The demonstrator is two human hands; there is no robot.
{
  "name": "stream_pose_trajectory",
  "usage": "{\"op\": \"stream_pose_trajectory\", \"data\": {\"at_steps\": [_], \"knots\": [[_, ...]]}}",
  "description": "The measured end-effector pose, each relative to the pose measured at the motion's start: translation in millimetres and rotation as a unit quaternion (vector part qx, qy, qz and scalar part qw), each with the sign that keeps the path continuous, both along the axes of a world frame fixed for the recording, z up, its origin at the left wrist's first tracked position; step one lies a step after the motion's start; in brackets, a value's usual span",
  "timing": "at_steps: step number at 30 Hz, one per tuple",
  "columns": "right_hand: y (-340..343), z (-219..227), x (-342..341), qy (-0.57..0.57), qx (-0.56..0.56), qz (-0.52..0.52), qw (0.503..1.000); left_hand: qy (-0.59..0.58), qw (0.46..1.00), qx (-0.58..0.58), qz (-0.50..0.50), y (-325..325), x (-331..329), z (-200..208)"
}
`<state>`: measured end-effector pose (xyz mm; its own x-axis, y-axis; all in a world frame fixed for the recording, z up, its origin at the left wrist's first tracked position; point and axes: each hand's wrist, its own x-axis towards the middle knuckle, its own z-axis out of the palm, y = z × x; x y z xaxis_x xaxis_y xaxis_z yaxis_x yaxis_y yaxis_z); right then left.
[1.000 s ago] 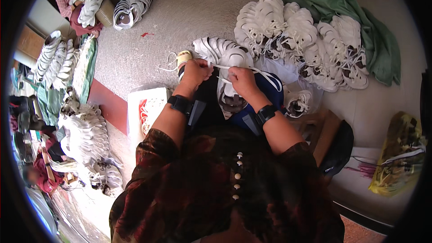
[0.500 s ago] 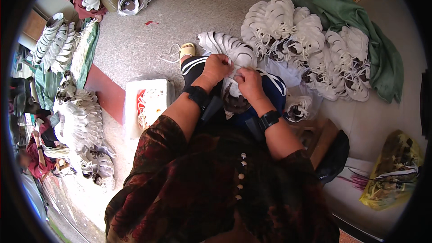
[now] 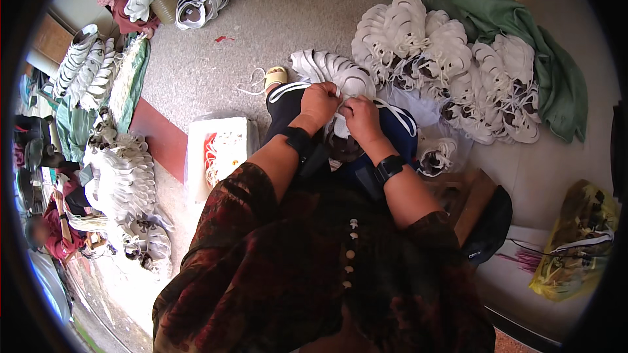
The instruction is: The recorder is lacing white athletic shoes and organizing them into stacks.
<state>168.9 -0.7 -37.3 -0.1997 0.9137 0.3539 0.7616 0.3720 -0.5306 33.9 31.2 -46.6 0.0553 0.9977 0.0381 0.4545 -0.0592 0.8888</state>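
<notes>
Grey speckled floor [image 3: 275, 19], heaped with white shoe uppers.
Both hands meet over the lap: left hand [image 3: 318, 101] and right hand [image 3: 361, 117] pinch one white upper [image 3: 340, 127] between closed fingers. One big pile [image 3: 445, 65] lies beyond, two stacks [image 3: 124, 183] left.

We observe both forearms entering from the lower edge and converging ahead of the torso. The left hand [image 3: 318, 100] is curled, knuckles up, fingers closed in a pinch. The right hand [image 3: 360, 117] sits just beside it, nearly touching, fingers likewise bent inward. Each wrist carries a dark band. Both elbows are bent, sleeves ending at mid-forearm.
</notes>
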Motion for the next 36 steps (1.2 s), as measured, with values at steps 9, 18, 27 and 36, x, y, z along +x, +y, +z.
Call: {"op": "stream_pose_trajectory", "data": {"at_steps": [9,18,27,36], "knots": [[-0.5,-3.6,6.6,-0.032,0.037,-0.041,0.998,0.256,0.96,0.093,-0.06,5.4,9.1,9.0],[-1.3,-7.0,-2.6,-0.001,0.068,-0.033,0.997,0.387,0.874,0.021,-0.294,0.9,5.7,45.3],[-1.8,5.8,1.1,-0.076,0.074,0.005,0.994,0.161,0.952,-0.106,-0.239,16.6,-16.0,21.5],[-3.2,9.1,-1.8,-0.128,0.05,0.024,0.99,0.104,0.978,-0.036,-0.18,3.0,-22.1,7.5]]}}
